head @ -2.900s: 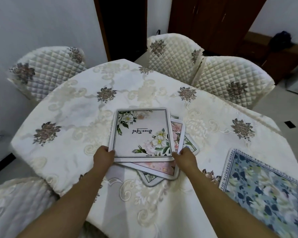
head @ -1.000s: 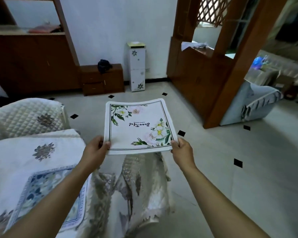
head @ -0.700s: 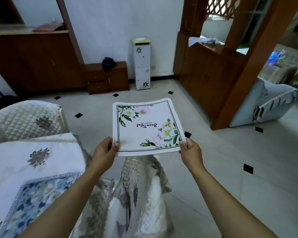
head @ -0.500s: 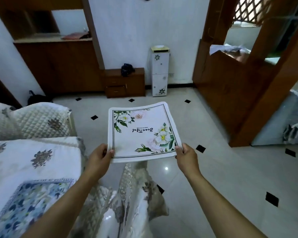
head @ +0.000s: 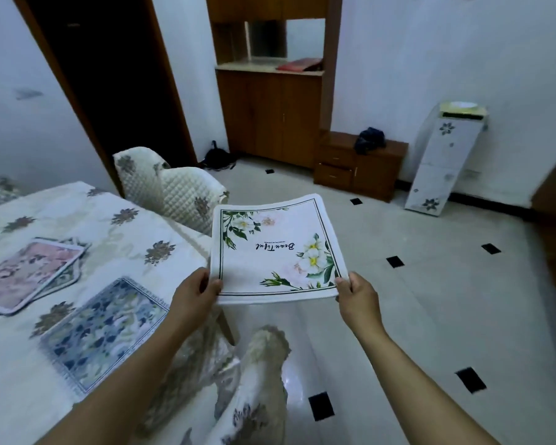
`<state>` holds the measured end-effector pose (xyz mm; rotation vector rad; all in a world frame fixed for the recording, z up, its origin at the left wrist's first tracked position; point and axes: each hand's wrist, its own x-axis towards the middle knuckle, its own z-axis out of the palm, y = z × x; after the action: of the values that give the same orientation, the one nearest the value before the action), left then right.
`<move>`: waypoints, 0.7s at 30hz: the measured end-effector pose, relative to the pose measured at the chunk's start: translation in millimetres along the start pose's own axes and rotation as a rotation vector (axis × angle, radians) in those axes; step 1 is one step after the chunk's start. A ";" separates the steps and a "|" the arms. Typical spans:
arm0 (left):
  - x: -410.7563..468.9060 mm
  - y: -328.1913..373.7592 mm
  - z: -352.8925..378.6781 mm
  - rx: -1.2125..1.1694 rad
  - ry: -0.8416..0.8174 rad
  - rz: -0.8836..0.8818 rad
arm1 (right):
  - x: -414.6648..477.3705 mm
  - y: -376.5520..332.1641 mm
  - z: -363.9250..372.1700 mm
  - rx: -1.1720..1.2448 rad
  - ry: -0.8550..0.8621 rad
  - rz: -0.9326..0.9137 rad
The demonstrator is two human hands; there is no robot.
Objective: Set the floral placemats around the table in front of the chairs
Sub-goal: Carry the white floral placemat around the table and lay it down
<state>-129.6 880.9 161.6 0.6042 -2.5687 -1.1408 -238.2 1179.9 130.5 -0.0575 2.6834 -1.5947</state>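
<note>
I hold a white floral placemat [head: 275, 248] with a green border flat in the air, off the table's right edge and above the floor. My left hand [head: 195, 292] pinches its near left corner and my right hand [head: 355, 293] its near right corner. On the table [head: 116, 236] lies a blue floral placemat [head: 105, 332] near the front edge. A pink floral placemat [head: 26, 273] rests on top of other mats further left. Two quilted chairs [head: 180, 191] stand at the table's far side.
A covered chair back [head: 257, 380] is just below my arms. A wooden cabinet [head: 270, 114], a low drawer unit [head: 360, 165] and a white floral dispenser [head: 443, 162] line the far wall. A dark doorway [head: 109, 75] opens at the left. The tiled floor [head: 430, 300] spreads to the right.
I lifted the white placemat off the stack and carried it away from the table. My view has since swung left, bringing the table, the other mats and the chairs back into sight.
</note>
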 end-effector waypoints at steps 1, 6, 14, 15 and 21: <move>11.3 -1.9 4.4 0.006 0.021 -0.010 | 17.1 -0.1 4.0 -0.005 -0.021 -0.010; 81.5 -0.9 48.0 -0.007 0.048 0.013 | 106.6 4.4 0.5 -0.060 -0.033 -0.052; 205.8 44.6 113.2 0.032 0.088 -0.064 | 268.8 9.8 -10.5 -0.068 -0.090 -0.040; 220.8 47.7 119.3 0.026 0.103 -0.078 | 290.9 11.0 -5.3 -0.053 -0.117 -0.044; 287.0 72.3 147.4 -0.047 0.294 -0.247 | 439.9 -4.0 45.1 0.007 -0.394 -0.164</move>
<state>-459.6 883.2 140.0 1.0185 -2.2585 -1.0877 -676.0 1120.1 113.4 -0.5435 2.4169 -1.4457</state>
